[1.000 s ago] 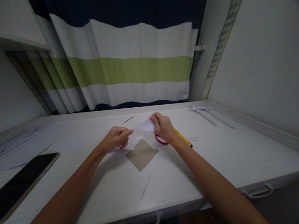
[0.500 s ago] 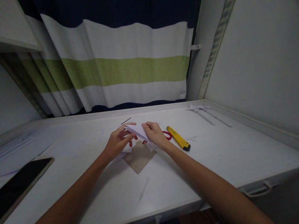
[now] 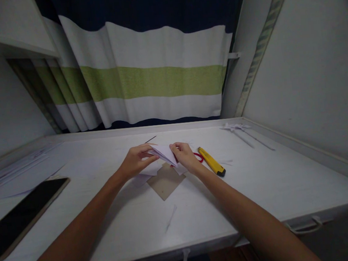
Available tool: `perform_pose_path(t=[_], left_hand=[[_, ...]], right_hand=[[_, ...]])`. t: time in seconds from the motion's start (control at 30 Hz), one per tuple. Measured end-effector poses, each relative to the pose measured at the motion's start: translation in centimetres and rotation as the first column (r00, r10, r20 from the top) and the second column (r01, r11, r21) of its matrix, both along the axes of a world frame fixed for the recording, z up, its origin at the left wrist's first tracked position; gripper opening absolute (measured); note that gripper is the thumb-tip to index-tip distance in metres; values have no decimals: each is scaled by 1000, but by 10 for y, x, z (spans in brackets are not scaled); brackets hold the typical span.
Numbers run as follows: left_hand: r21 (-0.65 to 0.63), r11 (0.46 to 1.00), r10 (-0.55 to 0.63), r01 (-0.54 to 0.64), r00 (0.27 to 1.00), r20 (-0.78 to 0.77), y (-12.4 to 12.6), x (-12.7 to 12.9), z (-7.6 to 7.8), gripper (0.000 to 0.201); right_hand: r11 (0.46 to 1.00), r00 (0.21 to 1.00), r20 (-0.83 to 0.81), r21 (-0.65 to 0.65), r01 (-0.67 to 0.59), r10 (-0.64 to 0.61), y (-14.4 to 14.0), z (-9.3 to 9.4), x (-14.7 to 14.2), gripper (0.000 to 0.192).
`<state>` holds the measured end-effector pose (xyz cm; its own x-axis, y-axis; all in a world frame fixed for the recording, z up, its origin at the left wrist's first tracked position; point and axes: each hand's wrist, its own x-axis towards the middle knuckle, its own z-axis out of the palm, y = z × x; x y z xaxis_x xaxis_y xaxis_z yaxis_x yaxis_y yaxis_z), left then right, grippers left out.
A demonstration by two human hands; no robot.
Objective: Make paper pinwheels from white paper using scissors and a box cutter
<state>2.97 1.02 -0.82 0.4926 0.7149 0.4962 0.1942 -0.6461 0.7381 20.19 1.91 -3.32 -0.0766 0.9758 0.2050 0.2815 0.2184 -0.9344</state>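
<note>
While both hands meet above the worktop (image 3: 258, 188), the left hand (image 3: 135, 160) and right hand (image 3: 184, 156) each pinch 1 folded white paper (image 3: 165, 153), held just above 1 brown cardboard piece (image 3: 165, 181). 1 yellow utility knife (image 3: 212, 167) lies beside the right hand, near 1 red-handled scissors (image 3: 198, 156). 1 black phone (image 3: 20, 217) lies far left.

Two hands, the left hand (image 3: 135, 160) and the right hand (image 3: 185, 157), meet on one folded white paper (image 3: 164, 153) above one brown cardboard piece (image 3: 165, 181). Also on the one white desk (image 3: 257, 180): one yellow utility knife (image 3: 211, 167), one dark phone (image 3: 23, 214), and one pair of red-handled scissors (image 3: 198, 156), mostly hidden.
</note>
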Motion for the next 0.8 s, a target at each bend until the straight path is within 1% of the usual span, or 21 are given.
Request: perform_pose_path(t=[0.07, 0.13, 0.2, 0.3, 0.4, 0.47, 0.57, 0.67, 0.73, 0.8], left_hand=[[95, 995, 36, -27, 994, -100, 1, -2, 1, 19], [164, 985, 76, -49, 984, -162, 1, -3, 2, 16], [200, 978, 99, -62, 979, -179, 1, -4, 3, 16], [220, 973, 115, -69, 972, -204, 2, -4, 2, 15], [264, 960, 165, -94, 951, -261, 4, -5, -1, 14], [315, 945, 183, -85, 937, -297, 5, -5, -4, 14], [416, 907, 203, -60, 929, -309, 6, -5, -8, 16], [500, 862, 257, -87, 924, -284, 7, -4, -10, 18], [537, 835, 296, -117, 918, -262, 7, -5, -12, 20], [571, 808, 340, -146, 907, -249, 7, -5, -12, 22]], right_hand=[[999, 998, 61, 51, 19, -22, 2, -3, 1, 30], [995, 993, 109, 99, 25, -35, 4, -5, 2, 31], [993, 991, 130, 119, 20, -35, 5, -6, 3, 30], [990, 988, 150, 139, 13, -34, 6, -5, 3, 28], [990, 987, 158, 138, 7, -29, 4, -4, 2, 27], [992, 987, 157, 126, -3, -17, 3, -3, 2, 27], [995, 989, 145, 93, -28, 14, 2, -4, 2, 27], [997, 990, 131, 52, -58, 51, 2, -5, 2, 27], [997, 996, 73, 46, -64, 60, 2, -4, 0, 27], [996, 997, -31, 52, -75, 76, 0, -1, -1, 31]])
